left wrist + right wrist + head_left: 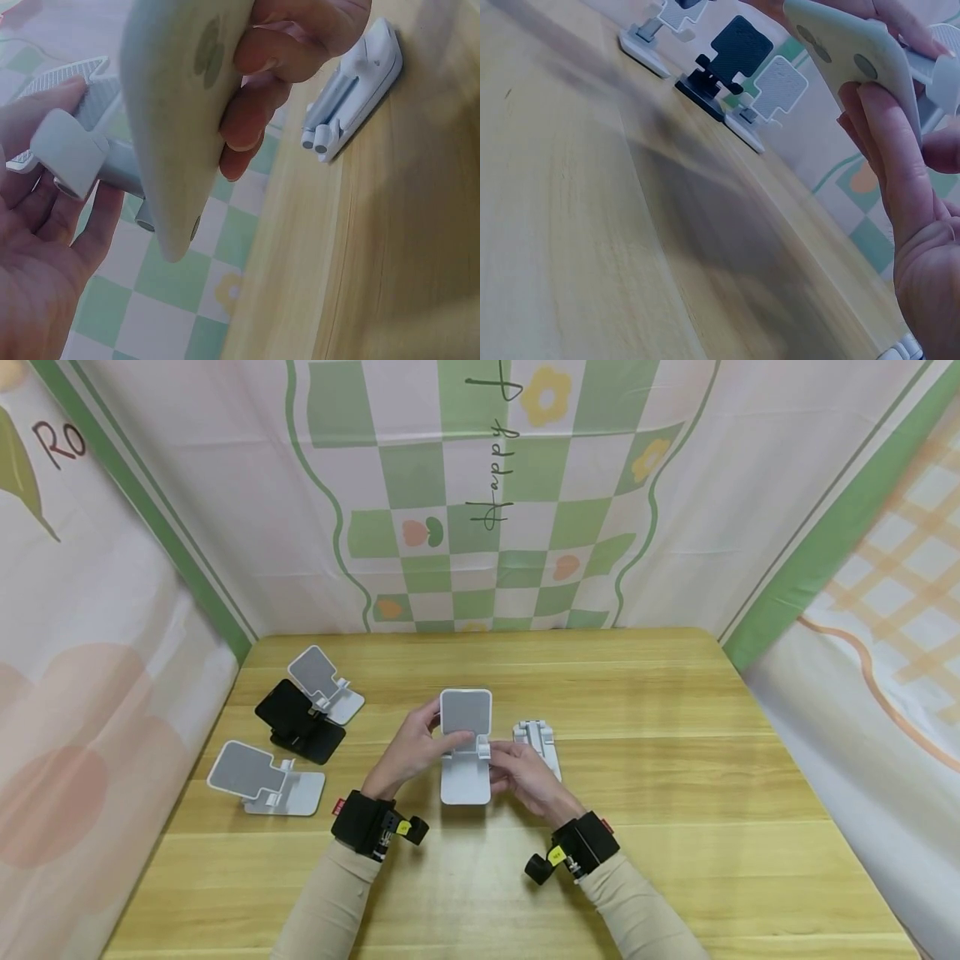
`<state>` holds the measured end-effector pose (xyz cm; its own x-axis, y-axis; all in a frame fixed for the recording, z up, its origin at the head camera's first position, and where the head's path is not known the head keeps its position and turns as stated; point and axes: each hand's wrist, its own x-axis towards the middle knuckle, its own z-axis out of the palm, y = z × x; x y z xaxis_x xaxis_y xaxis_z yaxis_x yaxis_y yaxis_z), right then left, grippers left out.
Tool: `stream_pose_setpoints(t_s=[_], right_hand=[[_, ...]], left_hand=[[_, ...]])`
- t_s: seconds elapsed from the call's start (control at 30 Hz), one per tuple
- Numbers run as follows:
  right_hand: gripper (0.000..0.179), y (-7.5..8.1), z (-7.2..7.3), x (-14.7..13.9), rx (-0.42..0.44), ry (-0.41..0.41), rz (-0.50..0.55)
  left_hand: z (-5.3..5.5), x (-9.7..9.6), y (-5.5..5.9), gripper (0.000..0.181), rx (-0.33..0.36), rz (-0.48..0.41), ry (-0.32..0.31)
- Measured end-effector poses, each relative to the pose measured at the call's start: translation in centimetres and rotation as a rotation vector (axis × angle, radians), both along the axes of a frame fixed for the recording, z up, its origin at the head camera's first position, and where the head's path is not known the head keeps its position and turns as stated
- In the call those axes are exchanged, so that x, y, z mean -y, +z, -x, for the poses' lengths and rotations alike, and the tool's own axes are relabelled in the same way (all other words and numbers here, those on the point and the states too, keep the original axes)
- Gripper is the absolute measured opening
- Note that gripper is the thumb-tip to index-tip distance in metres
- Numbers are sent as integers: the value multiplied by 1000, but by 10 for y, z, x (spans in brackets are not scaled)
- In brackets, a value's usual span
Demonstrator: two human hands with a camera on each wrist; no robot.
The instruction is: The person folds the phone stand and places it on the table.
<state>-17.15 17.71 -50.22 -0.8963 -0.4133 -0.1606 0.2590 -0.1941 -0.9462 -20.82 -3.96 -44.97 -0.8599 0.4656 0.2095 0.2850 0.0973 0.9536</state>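
A white phone stand (466,783) with a grey padded plate is unfolded between both hands, raised off the wooden table. My left hand (414,750) grips its padded plate near the hinge, thumb across the front and fingers behind. From the other side my right hand (528,778) holds the base, fingers against its underside, where round grey feet show in the right wrist view. Just beyond the right hand lies a folded white phone stand (356,90), flat on the table.
On the left of the table (675,860) stand three unfolded phone stands: a white one (300,793) in front, a black one (288,708) behind it, and another white one (313,670) at the back. A patterned cloth (225,527) hangs behind the table's far edge.
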Motion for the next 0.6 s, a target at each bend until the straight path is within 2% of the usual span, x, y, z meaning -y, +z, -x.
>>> stream_pose_setpoints(t_s=[0.23, 0.6], right_hand=[[46, 1, -1, 2, -1, 0, -3], [46, 4, -3, 2, -26, 52, 48]], left_hand=[[1, -1, -1, 49, -16, -1, 19], [0, -2, 0, 44, -21, 28, 55]])
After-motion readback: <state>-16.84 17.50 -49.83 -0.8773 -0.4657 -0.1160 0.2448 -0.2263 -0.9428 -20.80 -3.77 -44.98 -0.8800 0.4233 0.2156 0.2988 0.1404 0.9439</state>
